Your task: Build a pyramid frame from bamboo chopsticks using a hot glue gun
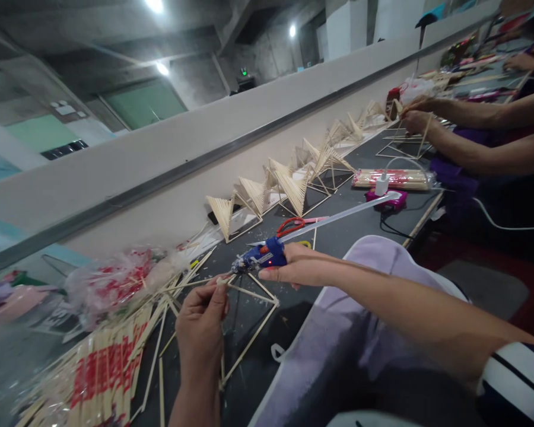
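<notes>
My right hand (293, 267) is wrapped round a blue hot glue gun (260, 256), with a long clear glue stick (338, 214) running out of its back end. The gun's nozzle points down-left and meets the fingertips of my left hand (204, 308). Those fingers are pinched on a corner of a wooden stick frame (251, 343), which lies on the dark tabletop. What exactly sits at the pinched corner is partly covered by my fingers. Red-handled scissors (290, 225) lie just behind the glue gun.
Several finished-looking stick structures (290, 187) line the wall. Packed wooden sticks (102, 367) and crumpled plastic bags (115, 279) lie at left. A pink power block (387, 200) with a white plug and a stick bundle (396, 179) sit at right, near a co-worker's hands (416, 118).
</notes>
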`<action>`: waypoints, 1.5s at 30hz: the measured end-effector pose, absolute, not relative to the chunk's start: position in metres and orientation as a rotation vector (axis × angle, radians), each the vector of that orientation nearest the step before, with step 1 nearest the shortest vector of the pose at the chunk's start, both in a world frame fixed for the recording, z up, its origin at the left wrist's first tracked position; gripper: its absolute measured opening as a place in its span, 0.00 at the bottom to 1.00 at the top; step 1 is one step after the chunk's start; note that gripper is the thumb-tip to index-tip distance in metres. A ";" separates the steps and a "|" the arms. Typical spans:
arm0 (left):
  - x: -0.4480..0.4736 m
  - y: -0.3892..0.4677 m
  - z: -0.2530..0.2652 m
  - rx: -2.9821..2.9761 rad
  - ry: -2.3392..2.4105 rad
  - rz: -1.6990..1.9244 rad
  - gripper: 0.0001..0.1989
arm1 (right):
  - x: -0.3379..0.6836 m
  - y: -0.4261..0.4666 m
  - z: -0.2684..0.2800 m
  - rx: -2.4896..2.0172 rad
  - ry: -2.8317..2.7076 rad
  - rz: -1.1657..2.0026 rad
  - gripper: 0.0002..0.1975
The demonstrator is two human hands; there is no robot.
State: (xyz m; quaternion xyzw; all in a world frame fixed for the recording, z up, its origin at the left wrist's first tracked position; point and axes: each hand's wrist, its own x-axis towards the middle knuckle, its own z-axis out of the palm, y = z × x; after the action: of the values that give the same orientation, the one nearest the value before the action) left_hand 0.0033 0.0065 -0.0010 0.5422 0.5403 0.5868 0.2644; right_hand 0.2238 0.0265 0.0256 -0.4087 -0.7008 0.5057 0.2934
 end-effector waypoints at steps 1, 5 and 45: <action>0.003 0.007 -0.001 1.447 1.444 1.572 0.10 | 0.225 0.026 0.027 -1.109 -1.866 1.332 0.25; 0.002 0.007 0.000 1.375 1.397 1.562 0.10 | 0.225 0.024 0.029 -1.054 -1.915 1.335 0.25; 0.002 0.007 0.002 1.338 1.298 1.528 0.10 | 0.238 0.059 -0.028 -1.357 -2.554 0.223 0.26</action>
State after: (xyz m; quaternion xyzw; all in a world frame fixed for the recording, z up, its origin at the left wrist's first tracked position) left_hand 0.0015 0.0065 0.0016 0.5183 0.5029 0.5922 0.3575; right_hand 0.2383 0.0585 -0.0283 -0.4645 -0.8741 0.0762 0.1199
